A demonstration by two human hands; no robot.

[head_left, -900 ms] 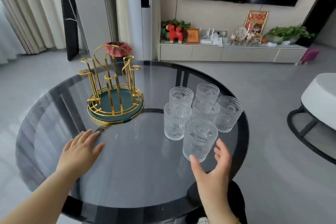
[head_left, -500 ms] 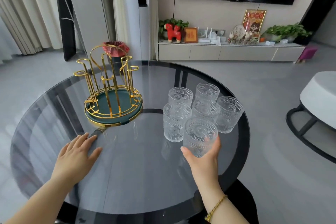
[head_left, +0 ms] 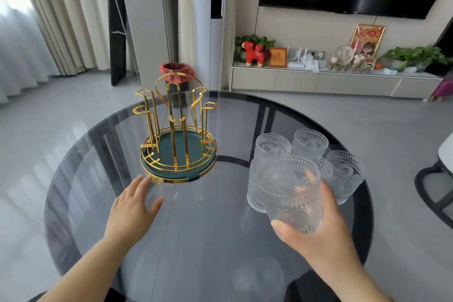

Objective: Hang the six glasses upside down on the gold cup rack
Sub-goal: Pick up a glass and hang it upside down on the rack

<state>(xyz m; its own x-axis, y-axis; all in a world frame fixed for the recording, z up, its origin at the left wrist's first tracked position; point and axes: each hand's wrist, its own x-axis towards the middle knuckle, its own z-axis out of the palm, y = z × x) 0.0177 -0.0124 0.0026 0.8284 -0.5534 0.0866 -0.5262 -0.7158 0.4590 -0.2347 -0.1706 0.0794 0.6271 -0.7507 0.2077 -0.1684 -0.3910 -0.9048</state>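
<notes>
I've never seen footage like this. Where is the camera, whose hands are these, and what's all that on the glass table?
There is no machine here: a person wears a wide-angle camera on the head, looking forward and down, so you see their own two bare hands. There is only this one view. The round table has a dark glass top. On it stands a gold cup rack with upright prongs on a green round base, with nothing hung on it yet. To its right is a cluster of patterned clear glasses, all upright. The right hand holds one glass lifted off the table, mouth up. The left hand rests open and flat on the table, just in front of the rack.
</notes>
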